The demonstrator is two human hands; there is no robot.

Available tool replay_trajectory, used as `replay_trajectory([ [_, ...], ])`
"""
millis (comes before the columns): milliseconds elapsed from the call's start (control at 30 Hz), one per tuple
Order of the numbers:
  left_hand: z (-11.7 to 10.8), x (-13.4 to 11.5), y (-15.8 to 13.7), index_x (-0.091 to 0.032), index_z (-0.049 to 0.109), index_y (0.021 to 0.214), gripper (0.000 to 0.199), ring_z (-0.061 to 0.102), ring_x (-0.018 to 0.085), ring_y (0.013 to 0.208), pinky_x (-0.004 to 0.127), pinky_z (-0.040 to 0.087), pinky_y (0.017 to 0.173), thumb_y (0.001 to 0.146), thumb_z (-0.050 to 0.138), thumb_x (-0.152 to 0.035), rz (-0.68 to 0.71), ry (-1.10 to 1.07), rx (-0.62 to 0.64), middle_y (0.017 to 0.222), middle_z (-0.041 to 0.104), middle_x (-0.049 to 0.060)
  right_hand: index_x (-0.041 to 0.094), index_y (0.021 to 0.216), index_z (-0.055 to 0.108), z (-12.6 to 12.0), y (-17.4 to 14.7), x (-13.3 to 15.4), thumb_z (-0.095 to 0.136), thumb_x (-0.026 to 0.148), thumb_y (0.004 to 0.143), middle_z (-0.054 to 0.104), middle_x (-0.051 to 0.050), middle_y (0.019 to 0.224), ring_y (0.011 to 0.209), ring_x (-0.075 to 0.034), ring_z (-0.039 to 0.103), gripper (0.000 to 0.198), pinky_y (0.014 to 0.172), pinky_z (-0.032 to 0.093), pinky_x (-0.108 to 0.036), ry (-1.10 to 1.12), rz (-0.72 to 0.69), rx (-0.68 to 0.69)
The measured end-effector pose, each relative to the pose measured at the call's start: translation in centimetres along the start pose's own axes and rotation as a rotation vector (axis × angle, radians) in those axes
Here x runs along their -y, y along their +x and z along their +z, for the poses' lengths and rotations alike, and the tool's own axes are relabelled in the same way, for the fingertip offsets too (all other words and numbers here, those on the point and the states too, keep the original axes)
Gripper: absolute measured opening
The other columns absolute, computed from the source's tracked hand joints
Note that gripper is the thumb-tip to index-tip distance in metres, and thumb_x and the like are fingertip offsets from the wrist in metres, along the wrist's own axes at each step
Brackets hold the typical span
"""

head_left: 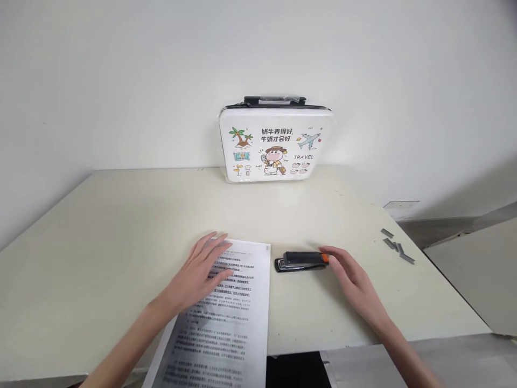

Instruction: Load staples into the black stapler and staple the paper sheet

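My left hand [208, 267] lies with its fingers spread over the top part of a printed sheet of paper [226, 328], which hangs past the table's near edge. To the right of the sheet a black stapler [302, 260] with an orange rear end sits on the table, its front end pointing left. My right hand [347, 269] is at the stapler's rear, thumb and fingers closed around the orange end. A narrow strip of table shows between paper and stapler.
A white cartoon-printed case [278, 143] with a black handle stands at the back against the wall. Several strips of staples [398, 247] lie on the table [133, 226] near its right edge. A dark shape [299, 371] shows below the near edge.
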State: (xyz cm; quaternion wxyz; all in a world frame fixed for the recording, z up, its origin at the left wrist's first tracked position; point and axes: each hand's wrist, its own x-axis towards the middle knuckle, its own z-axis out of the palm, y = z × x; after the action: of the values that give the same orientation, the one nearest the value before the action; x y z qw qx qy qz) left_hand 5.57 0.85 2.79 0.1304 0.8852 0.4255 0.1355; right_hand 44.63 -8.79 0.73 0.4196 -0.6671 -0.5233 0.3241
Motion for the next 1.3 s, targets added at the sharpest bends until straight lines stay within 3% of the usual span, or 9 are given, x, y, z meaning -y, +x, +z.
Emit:
replay_trajectory([
  [133, 0.3, 1.8, -1.9, -0.035, 0.033, 0.165, 0.066, 0.025, 0.032, 0.16, 0.058, 0.024, 0.129, 0.105, 0.05, -0.055, -0.037, 0.106, 0.026, 0.172, 0.033, 0.002, 0.03, 0.129, 0.066, -1.8, -3.6, -1.9, 0.054, 0.058, 0.101, 0.068, -0.008, 0.14, 0.132, -0.031, 0.062, 0.041, 0.108, 0.053, -0.045, -0.062, 0.074, -0.137],
  [333, 1.5, 1.8, -2.0, -0.029, 0.028, 0.167, 0.069, 0.027, 0.029, 0.159, 0.054, 0.022, 0.131, 0.106, 0.045, -0.056, -0.054, 0.199, -0.048, 0.173, 0.029, 0.005, 0.03, 0.122, 0.068, -5.1, -5.6, -4.4, 0.058, 0.057, 0.097, 0.073, -0.008, 0.131, 0.117, -0.031, 0.071, 0.038, 0.092, 0.059, -0.039, -0.195, 0.084, -0.227],
  [500, 2.1, 2.1, -1.8, -0.026, 0.028, 0.167, 0.073, 0.029, 0.032, 0.158, 0.057, 0.023, 0.131, 0.104, 0.046, -0.059, -0.078, 0.221, -0.133, 0.172, 0.029, 0.008, 0.028, 0.117, 0.069, -8.7, -4.5, -6.5, 0.059, 0.06, 0.092, 0.074, -0.01, 0.125, 0.099, -0.03, 0.074, 0.042, 0.067, 0.054, -0.035, -0.38, 0.111, -0.436],
  [667, 2.3, 2.4, -1.5, -0.03, 0.032, 0.165, 0.073, 0.032, 0.035, 0.157, 0.06, 0.026, 0.129, 0.101, 0.046, -0.061, -0.091, 0.207, -0.161, 0.171, 0.032, 0.005, 0.022, 0.117, 0.069, -11.6, -2.5, -9.1, 0.062, 0.061, 0.088, 0.072, -0.012, 0.111, 0.075, -0.023, 0.066, 0.05, 0.077, 0.053, -0.041, -0.521, 0.131, -0.567],
  [833, 2.2, 2.4, -1.4, -0.031, 0.03, 0.166, 0.074, 0.033, 0.034, 0.156, 0.059, 0.025, 0.13, 0.102, 0.043, -0.063, -0.079, 0.211, -0.166, 0.172, 0.031, 0.003, 0.017, 0.125, 0.067, -13.4, 0.4, -10.5, 0.059, 0.061, 0.089, 0.065, -0.015, 0.112, 0.09, -0.027, 0.066, 0.057, 0.086, 0.05, -0.045, -0.651, 0.149, -0.569],
  [1033, 2.6, 2.8, -1.5, -0.03, 0.031, 0.166, 0.07, 0.032, 0.034, 0.157, 0.059, 0.026, 0.129, 0.103, 0.04, -0.062, -0.101, 0.228, -0.171, 0.172, 0.032, 0.003, 0.019, 0.101, 0.071, -12.9, 1.2, -9.9, 0.05, 0.063, 0.094, 0.066, -0.015, 0.107, 0.083, -0.026, 0.066, 0.049, 0.081, 0.051, -0.043, -0.685, 0.114, -0.488],
  [1300, 1.0, 5.2, -2.8, -0.028, 0.038, 0.163, 0.067, 0.031, 0.034, 0.157, 0.06, 0.022, 0.13, 0.105, 0.037, -0.061, -0.146, 0.267, -0.17, 0.171, 0.034, 0.005, 0.024, 0.108, 0.069, -8.5, -2.0, -5.6, 0.057, 0.068, 0.094, 0.078, -0.01, 0.096, 0.081, -0.025, 0.071, 0.047, 0.06, 0.048, -0.031, -0.358, 0.09, -0.289],
])
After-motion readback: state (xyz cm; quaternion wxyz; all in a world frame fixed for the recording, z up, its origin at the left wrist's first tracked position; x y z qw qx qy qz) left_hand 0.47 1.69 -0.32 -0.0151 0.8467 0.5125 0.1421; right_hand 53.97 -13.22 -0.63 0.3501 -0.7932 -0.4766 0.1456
